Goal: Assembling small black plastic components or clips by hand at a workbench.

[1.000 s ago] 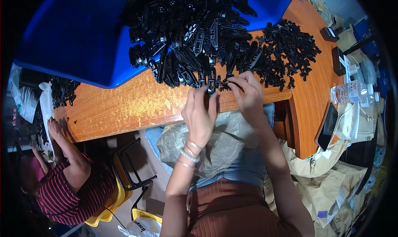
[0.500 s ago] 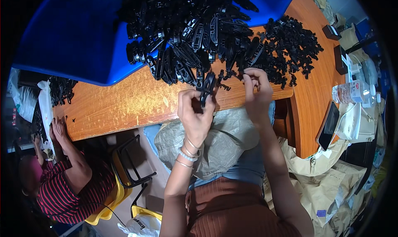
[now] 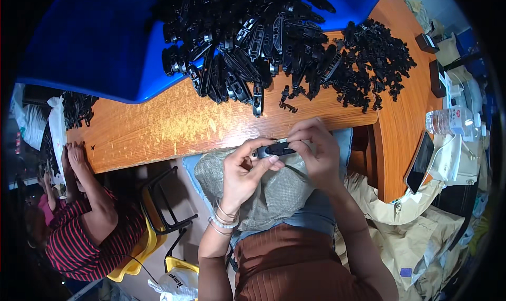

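Observation:
My left hand pinches a long, narrow black plastic part between thumb and fingers, just in front of the table's edge and above my lap. At its right end are the closed fingertips of my right hand; whether they also hold a small piece is hidden. Beyond my hands, similar long black parts lie heaped at the mouth of a blue bin. To their right spreads a pile of small black clips. A few loose clips lie closer to me.
The wooden table has a worn patch. At right are a phone, a plastic bottle and brown paper bags. A grey woven sack covers my lap. At left, another person in a striped top sits near a black-framed chair.
Both hands have drawn back from the piles toward me and come together. The black part, upright in my left hand before, now lies level, with my right fingers at its end.

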Tool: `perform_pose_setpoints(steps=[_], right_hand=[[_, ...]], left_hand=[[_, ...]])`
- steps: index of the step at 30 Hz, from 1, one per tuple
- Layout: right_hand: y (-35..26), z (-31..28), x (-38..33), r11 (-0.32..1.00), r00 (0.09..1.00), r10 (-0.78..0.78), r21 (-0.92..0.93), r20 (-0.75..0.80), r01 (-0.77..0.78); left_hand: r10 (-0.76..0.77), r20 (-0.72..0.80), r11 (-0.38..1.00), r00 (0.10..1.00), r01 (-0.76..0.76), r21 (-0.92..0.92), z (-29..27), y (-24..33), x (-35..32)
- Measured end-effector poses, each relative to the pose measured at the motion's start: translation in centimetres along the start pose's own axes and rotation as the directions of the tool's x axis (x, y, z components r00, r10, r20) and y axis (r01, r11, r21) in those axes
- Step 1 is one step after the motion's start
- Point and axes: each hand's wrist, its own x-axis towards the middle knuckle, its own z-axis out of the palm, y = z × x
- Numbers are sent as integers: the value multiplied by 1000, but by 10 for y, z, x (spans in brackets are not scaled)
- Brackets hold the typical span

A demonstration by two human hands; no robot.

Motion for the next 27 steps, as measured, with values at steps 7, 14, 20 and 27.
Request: perform_pose_setpoints(steps=[7, 14, 20, 27], right_hand=[[0, 4, -7, 920, 965, -261, -304, -3, 248], [0, -3, -21, 963, 953, 269, -16, 140, -270], [27, -8, -18, 993, 957, -116, 45, 264, 108], [30, 9, 25, 779, 964, -252, -609, -87, 149]], left_hand=[[-68, -48, 985, 996, 60, -159, 4, 4, 1], [-51, 4, 989, 999, 50, 137, -3, 0, -2], [300, 53, 754, 952, -271, 599, -24, 7, 28], [506, -24, 231, 862, -108, 967, -7, 0, 71]])
